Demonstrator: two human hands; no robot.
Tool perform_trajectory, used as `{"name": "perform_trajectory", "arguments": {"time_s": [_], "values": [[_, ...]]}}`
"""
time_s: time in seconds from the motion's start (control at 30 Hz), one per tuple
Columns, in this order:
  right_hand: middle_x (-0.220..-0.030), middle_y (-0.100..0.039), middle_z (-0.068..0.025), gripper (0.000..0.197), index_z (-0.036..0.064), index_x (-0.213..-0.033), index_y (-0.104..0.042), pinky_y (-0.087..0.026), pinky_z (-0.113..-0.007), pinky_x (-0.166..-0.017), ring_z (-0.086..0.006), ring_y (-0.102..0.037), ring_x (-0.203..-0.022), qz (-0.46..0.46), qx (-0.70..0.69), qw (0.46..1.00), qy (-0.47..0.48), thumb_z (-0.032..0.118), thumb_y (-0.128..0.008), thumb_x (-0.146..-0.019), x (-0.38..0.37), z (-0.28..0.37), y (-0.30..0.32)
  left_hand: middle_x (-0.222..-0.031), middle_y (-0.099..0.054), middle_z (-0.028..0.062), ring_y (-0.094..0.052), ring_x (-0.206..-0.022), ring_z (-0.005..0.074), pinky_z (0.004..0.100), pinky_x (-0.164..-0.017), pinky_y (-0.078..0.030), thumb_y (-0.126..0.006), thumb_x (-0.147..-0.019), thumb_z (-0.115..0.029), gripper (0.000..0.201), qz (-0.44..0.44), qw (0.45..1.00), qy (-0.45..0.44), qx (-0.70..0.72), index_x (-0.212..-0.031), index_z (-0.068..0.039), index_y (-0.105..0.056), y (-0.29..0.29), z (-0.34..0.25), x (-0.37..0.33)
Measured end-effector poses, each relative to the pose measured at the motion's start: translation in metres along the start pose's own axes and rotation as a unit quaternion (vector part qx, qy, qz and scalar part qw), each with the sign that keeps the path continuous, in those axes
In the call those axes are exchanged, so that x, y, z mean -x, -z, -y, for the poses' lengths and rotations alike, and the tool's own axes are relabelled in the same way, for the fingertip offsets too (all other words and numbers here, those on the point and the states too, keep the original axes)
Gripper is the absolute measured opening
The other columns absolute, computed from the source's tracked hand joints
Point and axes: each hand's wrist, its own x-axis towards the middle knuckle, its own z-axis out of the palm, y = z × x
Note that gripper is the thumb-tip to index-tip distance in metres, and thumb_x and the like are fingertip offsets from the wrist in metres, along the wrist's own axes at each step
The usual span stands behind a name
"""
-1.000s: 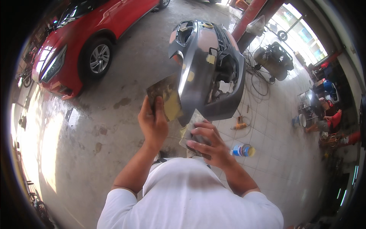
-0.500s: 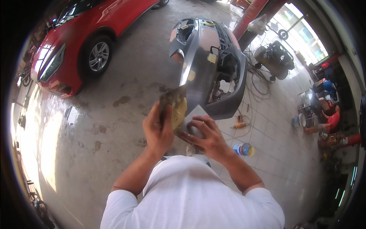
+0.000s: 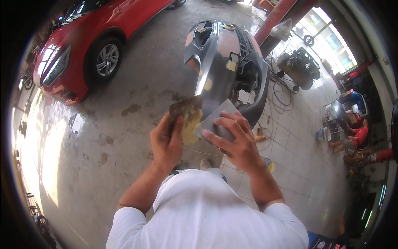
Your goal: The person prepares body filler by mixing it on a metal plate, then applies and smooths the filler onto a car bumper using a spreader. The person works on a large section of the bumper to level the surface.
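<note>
My left hand (image 3: 166,143) grips a dark, stained putty board (image 3: 180,107) between thumb and fingers. Yellow putty (image 3: 191,128) is smeared over the board's right part. In my right hand (image 3: 240,145) is a flat grey putty spreader (image 3: 224,111), pinched with the fingers spread across its face. The spreader's left corner comes close to the putty; whether they touch I cannot tell. Just beyond both hands stands a dark grey car bumper (image 3: 216,62) with several yellow and pinkish patches, its near end partly hidden by the spreader and my right hand.
A red car (image 3: 93,29) is parked at the far left. Right of the bumper stand a red post (image 3: 275,27) and a dark machine (image 3: 298,68) with hoses on the tiles. An orange tool (image 3: 260,135) and a can (image 3: 270,167) lie near my right arm. Another person (image 3: 360,135) sits far right.
My right hand has moved right, drawing the spreader away from the board and turning its face more into view. My left hand has shifted slightly left.
</note>
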Motion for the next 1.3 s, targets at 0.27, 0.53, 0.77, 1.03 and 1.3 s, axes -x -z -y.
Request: {"name": "perform_trajectory", "arguments": {"time_s": [0.27,0.53,0.77,1.03,1.3], "values": [[-0.125,-0.057,-0.0058,0.056,0.0320,-0.124,-0.076,-0.043,-0.057,-0.115,-0.0331,-0.055,-0.132,0.003,-0.089,0.996,0.020,0.011,-0.086,-0.073,0.017,0.008,-0.024,-0.104,-0.070,0.0040,-0.058,-0.092,0.0076,0.0226,-0.084,-0.048,-0.057,-0.109,-0.010,0.018,-0.082,0.993,-0.066,0.054,-0.119,0.004,-0.066,0.007,-0.008,-0.019],[-0.136,-0.051,-0.0077,0.075,0.0281,-0.132,-0.068,-0.049,-0.052,-0.108,-0.0345,-0.055,-0.131,-0.025,-0.143,0.989,-0.042,-0.011,-0.079,-0.069,0.016,-0.032,-0.042,-0.112,-0.073,0.0116,-0.073,-0.096,0.0179,0.0334,-0.084,-0.061,-0.058,-0.108,-0.019,0.023,-0.025,0.880,0.328,0.342,-0.120,0.001,-0.062,0.000,-0.007,0.006],[-0.123,-0.066,-0.0059,0.062,0.0204,-0.123,-0.078,-0.049,-0.047,-0.103,-0.0312,-0.062,-0.121,0.020,-0.044,0.998,-0.038,-0.007,-0.078,-0.067,0.007,-0.030,-0.004,-0.090,-0.073,0.0156,-0.069,-0.079,0.0147,0.0283,-0.073,-0.054,-0.059,-0.106,-0.010,0.022,0.080,0.989,0.035,-0.117,-0.123,0.003,-0.065,0.005,0.027,0.040],[-0.126,-0.065,-0.0016,0.061,0.0260,-0.125,-0.077,-0.048,-0.049,-0.103,-0.0291,-0.059,-0.125,0.074,-0.136,0.988,-0.019,0.003,-0.083,-0.069,0.026,0.005,-0.029,-0.088,-0.073,0.0123,-0.063,-0.074,0.0116,0.0243,-0.068,-0.049,-0.058,-0.107,-0.006,0.016,-0.024,0.989,-0.088,-0.113,-0.117,0.003,-0.066,-0.004,0.012,0.010],[-0.137,-0.052,-0.0071,0.075,0.0262,-0.133,-0.068,-0.045,-0.055,-0.113,-0.0379,-0.051,-0.135,-0.124,-0.300,0.944,-0.054,-0.004,-0.085,-0.066,0.023,0.006,-0.024,-0.113,-0.072,0.0102,-0.073,-0.095,0.0190,0.0330,-0.084,-0.061,-0.059,-0.107,-0.016,0.020,0.002,0.892,0.288,0.349,-0.119,-0.001,-0.062,-0.013,0.015,-0.003]]}}
